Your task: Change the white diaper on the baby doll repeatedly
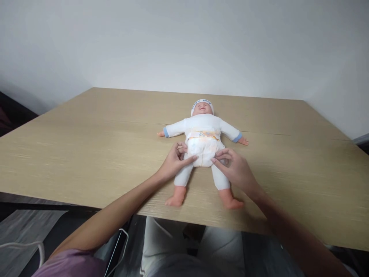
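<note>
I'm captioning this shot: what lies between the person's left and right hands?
In the head view, the lower front of the white diaper on the doll lies between the left hand and the right hand.

Doll [203, 122]: upper thighs partly hidden behind left grip [176, 161] and right grip [235, 168]; hips covered by diaper [201, 152] between grips. Whether either grip pinches diaper: cannot tell. Diaper's waistband print, just beyond grips: too small to make out. Cap [203, 101] farther beyond grips: lettering blurred. Counter [86, 146] cut off by picture's edges, left and right of grips. Purple sleeve [72, 265], nearer than left grip: cut off at bottom.
</note>
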A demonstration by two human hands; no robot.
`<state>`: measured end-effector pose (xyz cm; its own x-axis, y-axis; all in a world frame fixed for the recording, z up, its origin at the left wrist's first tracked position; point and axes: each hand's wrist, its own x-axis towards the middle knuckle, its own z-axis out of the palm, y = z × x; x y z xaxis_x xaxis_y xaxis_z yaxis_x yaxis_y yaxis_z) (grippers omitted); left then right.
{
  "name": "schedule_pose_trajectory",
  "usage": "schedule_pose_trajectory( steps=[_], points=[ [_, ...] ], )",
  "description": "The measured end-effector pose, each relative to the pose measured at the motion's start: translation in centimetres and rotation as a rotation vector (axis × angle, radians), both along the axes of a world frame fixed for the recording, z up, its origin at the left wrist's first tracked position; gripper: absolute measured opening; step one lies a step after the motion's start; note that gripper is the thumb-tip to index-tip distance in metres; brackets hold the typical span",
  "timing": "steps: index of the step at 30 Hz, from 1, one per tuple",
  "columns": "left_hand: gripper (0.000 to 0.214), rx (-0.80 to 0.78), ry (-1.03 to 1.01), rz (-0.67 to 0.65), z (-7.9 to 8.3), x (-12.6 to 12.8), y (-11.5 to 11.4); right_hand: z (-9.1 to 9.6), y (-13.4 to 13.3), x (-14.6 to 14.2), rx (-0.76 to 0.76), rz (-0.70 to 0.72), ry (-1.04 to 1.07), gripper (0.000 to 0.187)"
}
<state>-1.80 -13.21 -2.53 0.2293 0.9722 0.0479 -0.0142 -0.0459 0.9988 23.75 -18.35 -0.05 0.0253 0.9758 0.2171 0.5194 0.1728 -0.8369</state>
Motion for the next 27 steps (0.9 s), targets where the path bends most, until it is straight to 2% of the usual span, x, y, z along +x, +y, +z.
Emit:
schedule_pose_trajectory(
  steps=[3, 6, 9, 14, 18, 21, 24, 27],
  points=[
    [0.064, 0.001, 0.073, 0.060, -0.2, -0.2, -0.4, 0.1, -0.2, -0.1, 0.070, 0.007, -0.148, 0.023],
    [0.051, 0.108, 0.200, 0.049, -0.1, -0.6, -0.8, 0.2, -0.7, -0.5, 0.111, -0.019, -0.258, 0.019],
    [0.041, 0.191, 0.296, 0.004, 0.2, -1.0, -1.1, 0.3, -0.9, -0.7, 0.086, -0.049, -0.219, 0.020],
    [0.039, 0.202, 0.408, -0.066, 1.0, -1.3, -0.9, 0.3, -0.9, -0.5, 0.040, -0.043, -0.210, 0.020],
    [0.041, 0.096, 0.278, -0.168, 1.4, -1.1, -0.7, -0.1, -0.8, -0.9, 0.074, 0.006, -0.241, 0.023],
    [0.047, -0.050, 0.102, -0.166, 1.3, -0.9, -0.4, -0.5, -0.6, -1.3, 0.105, 0.044, -0.166, 0.026],
    [0.051, -0.142, -0.029, -0.162, 0.8, -0.7, -0.2, -1.1, -0.5, -1.6, 0.088, 0.000, -0.054, 0.025],
    [0.052, -0.125, -0.035, -0.136, 0.5, -0.7, 0.1, -1.6, -0.5, -1.6, 0.076, -0.052, 0.002, 0.026]
  ],
)
